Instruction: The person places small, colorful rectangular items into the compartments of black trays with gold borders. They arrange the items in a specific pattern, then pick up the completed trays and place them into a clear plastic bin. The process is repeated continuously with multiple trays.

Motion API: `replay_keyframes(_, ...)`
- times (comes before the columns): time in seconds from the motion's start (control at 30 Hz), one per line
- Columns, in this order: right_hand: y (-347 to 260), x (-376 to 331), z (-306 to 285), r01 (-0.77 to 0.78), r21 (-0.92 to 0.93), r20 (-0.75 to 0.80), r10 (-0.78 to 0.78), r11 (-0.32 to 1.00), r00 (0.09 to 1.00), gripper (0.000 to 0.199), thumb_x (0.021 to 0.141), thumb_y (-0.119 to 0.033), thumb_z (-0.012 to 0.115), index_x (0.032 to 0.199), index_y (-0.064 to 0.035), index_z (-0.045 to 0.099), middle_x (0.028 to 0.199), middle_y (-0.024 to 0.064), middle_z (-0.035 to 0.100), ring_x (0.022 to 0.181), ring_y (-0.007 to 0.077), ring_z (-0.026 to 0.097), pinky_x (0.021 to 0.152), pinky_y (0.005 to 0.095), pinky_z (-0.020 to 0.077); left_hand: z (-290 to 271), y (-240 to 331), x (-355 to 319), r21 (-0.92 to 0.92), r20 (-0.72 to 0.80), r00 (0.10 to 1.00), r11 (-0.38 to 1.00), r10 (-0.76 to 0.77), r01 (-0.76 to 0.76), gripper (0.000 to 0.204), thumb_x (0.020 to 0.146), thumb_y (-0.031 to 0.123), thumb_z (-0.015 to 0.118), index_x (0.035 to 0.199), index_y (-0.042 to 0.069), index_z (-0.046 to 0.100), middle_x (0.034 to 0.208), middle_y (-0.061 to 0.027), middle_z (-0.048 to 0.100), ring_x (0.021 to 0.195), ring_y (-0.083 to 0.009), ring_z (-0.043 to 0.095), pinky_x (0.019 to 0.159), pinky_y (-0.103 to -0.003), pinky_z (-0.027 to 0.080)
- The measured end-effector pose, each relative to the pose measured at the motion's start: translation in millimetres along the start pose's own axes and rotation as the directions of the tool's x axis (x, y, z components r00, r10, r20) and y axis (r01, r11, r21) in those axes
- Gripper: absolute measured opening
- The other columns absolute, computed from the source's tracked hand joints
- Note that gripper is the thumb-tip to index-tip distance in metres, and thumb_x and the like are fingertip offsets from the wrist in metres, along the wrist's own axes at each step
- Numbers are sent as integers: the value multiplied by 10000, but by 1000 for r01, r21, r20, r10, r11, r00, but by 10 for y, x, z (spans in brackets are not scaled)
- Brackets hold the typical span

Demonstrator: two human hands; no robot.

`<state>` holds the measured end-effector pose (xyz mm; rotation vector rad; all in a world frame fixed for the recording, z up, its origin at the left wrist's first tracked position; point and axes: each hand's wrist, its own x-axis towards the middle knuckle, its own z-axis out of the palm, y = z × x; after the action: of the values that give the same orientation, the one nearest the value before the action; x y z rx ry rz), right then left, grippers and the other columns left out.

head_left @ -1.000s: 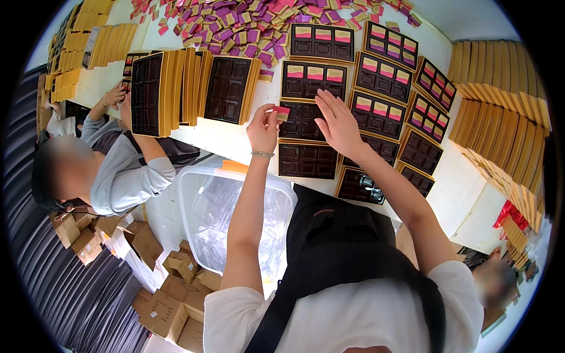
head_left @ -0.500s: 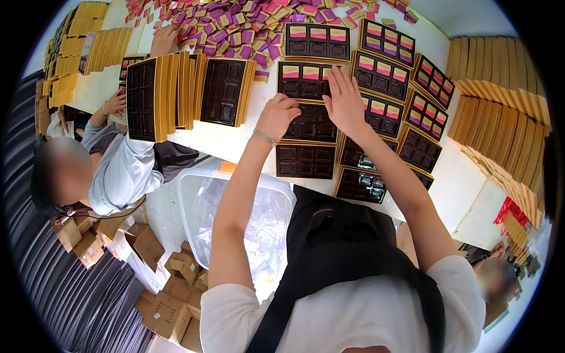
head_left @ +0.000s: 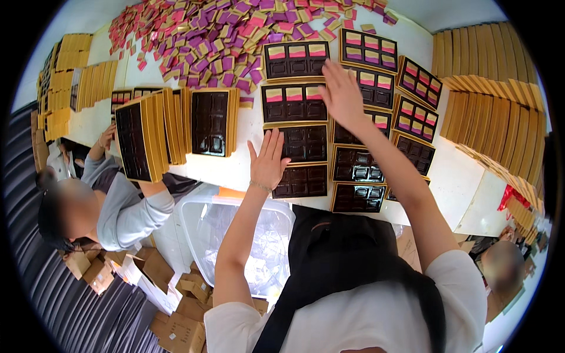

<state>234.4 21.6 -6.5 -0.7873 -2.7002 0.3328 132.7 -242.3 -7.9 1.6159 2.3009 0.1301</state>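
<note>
Dark brown six-compartment trays with gold edges stand in columns in front of me. My left hand [head_left: 268,160] lies flat with fingers stretched over the left edge of a tray with bare compartments [head_left: 307,144]. My right hand [head_left: 343,97] is open, slightly blurred, its fingertips by the right edge of the farthest tray in that column [head_left: 296,69]. That tray and the one below it [head_left: 293,110] have pink-and-gold squares in their far row only. A nearer tray [head_left: 301,181] has bare compartments. In the right column, one tray [head_left: 369,57] holds squares in both rows.
A big heap of pink, purple and gold squares [head_left: 229,38] spreads over the far table. Stacked trays [head_left: 209,123] stand at left, more stacks [head_left: 497,126] at right. A clear plastic bin [head_left: 235,235] sits below the table edge. A co-worker [head_left: 126,217] is at left.
My left hand has uncurled and moved nearer me along the column. My right hand has shifted from the second tray toward the farthest one. The co-worker's hand has withdrawn from the heap.
</note>
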Motion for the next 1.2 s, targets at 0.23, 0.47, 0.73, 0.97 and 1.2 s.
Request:
replay_keyframes(0.23,1373,1377,-127,-277,-168,-64,270,946,961,192,783,-161,606,926,-62,688,931,144,679,892,330,640,747,469,509,-186,89,473,-30,-366,930,1000,-10,-1,535,865,241,613,1353,72,474,1405,-119,466,1288,-266,454,1079,-625,166)
replay_keyframes(0.47,1389,1875,-7,-491,-253,398,552,834,733,326,828,-265,582,1073,-77,685,1124,162,664,1060,323,632,854,452,512,-945,698,2910,-174,-135,962,962,-237,212,405,758,297,727,1103,95,662,1193,-118,561,1183,-270,476,980,-436,366)
replay_keyframes(0.73,1554,1756,53,-606,-46,277,592,794,756,307,765,-200,669,1039,-62,683,1037,174,681,991,342,652,812,430,533,-543,736,3704,91,0,951,947,-309,308,401,772,252,692,1136,85,663,1354,-144,442,1316,-300,328,983,-471,367)
replay_keyframes(0.97,1538,1766,134,-566,9,300,538,824,788,321,736,-262,741,952,-32,682,977,156,689,911,324,662,744,415,530,-450,703,3743,-300,-146,965,939,-218,167,383,746,178,725,1100,58,644,878,-75,669,891,-234,645,749,-382,512)
replay_keyframes(1.2,963,1172,-282,-491,859,412,370,148,833,174,815,-106,709,969,-29,683,831,-7,656,719,65,554,614,228,460,-741,84,2818,-758,-64,989,651,-131,37,382,800,69,685,1175,125,637,837,-23,632,729,-103,600,602,-249,499)
